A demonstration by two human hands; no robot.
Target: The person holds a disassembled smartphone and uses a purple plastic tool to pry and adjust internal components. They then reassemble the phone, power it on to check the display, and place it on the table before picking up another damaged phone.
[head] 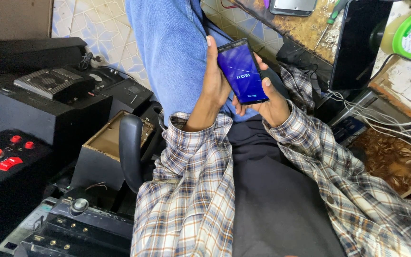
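I hold a black smartphone [241, 70] with a lit blue screen over my lap, tilted to the left. My left hand [213, 78] wraps its left edge, thumb up along the side. My right hand [272, 97] cradles its lower right corner, with a fingertip resting on the right edge of the screen. Both arms wear plaid shirt sleeves. My blue-jeaned leg [172, 52] stretches out behind the phone.
At left stand black electronics boxes [53, 83], an open wooden speaker box [102, 143], a panel with red buttons [1, 154] and an amplifier with knobs [72, 223]. A chair armrest [130, 150] is by my left arm. A worn desk [305, 28], dark monitor [357, 43] and white cables [386, 121] sit right.
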